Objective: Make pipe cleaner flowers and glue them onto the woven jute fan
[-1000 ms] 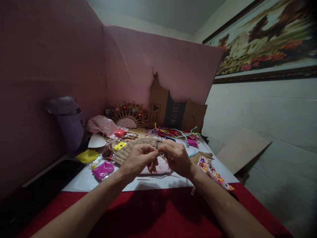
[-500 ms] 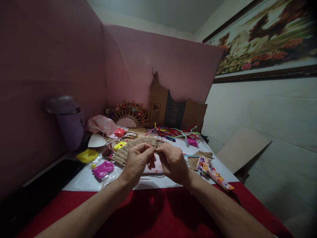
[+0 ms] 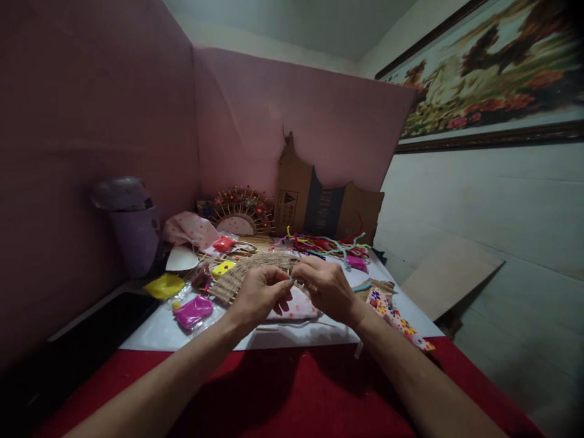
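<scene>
"Blue bit, where?"
"At the fingertips of the left hand, in front of the woven fan."
"Grip?"
"Left pinches it, thumb to finger. Right hand curls narrow just beside; can't tell what it holds."
"Nearby?"
"Dotted cloth behind, magenta packet left."

Curved tan weave, pinched blue strand

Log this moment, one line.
left hand: pinched shut | right hand: pinched shut | held: unclear | beyond: woven twine piece
</scene>
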`<state>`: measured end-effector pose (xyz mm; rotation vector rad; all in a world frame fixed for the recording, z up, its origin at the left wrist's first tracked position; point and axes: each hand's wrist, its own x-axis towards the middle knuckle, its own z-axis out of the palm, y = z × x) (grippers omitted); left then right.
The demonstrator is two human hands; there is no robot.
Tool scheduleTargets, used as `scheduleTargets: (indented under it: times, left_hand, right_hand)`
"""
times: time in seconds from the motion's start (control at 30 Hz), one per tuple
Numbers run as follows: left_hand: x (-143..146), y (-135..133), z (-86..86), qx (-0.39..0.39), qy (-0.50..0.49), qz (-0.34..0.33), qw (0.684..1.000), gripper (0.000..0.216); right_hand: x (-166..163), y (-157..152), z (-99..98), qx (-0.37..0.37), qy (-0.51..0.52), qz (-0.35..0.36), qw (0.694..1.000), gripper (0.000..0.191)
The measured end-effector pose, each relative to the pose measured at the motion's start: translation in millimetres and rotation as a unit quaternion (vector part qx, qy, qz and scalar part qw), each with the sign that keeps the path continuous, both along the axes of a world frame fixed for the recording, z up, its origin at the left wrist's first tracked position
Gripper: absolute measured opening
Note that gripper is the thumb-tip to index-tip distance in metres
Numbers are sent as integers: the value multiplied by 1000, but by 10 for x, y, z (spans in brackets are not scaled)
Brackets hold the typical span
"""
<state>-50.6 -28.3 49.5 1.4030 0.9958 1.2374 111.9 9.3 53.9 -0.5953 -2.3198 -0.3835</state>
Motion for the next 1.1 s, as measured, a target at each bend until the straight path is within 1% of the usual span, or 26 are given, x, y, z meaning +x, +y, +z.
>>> scheduleTargets:
  times: [0.07, 0.17, 0.23, 0.3, 0.37, 0.47, 0.6, 0.73, 0.87, 0.97, 1.03, 1.1]
  left_hand:
    - [-21, 9, 21, -18, -1, -24, 1000, 19]
    - [-61, 20, 32, -34, -22, -70, 997, 22]
    - [-91, 28, 24, -61, -43, -107, 991, 22]
    - [-114, 36, 11, -94, -69, -131, 985, 19]
    - [-124, 41, 4, -113, -89, -139, 980, 15]
    - [-112, 32, 11, -94, -102, -118, 983, 12]
    - [-56, -5, 31, -41, -105, -62, 992, 14]
    - [18, -43, 22, -19, -131, 10, 991, 14]
    - [58, -55, -32, 2, -157, 53, 986, 14]
    - [49, -43, -71, 14, -155, 54, 986, 17]
    - [34, -35, -72, 19, -142, 33, 989, 19]
    - [21, -33, -50, 22, -109, 12, 994, 22]
  right_hand:
    - [6, -6, 16, -12, 13, 20, 1000, 16]
    - [24, 6, 29, -40, 28, 71, 996, 20]
    - [39, 21, 32, -59, 34, 103, 992, 22]
    - [46, 30, 34, -77, 42, 120, 989, 23]
    - [41, 25, 37, -93, 49, 124, 987, 20]
    - [20, 2, 39, -102, 64, 119, 986, 14]
    - [-9, -35, 4, -81, 72, 110, 988, 10]
    - [-82, -93, -84, -51, 83, 64, 993, 10]
    - [-165, -140, -161, -29, 106, 40, 993, 10]
    - [-175, -125, -177, -30, 96, 36, 994, 11]
    - [-154, -96, -163, -35, 96, 28, 994, 12]
    - [-120, -65, -132, -33, 98, 9, 995, 14]
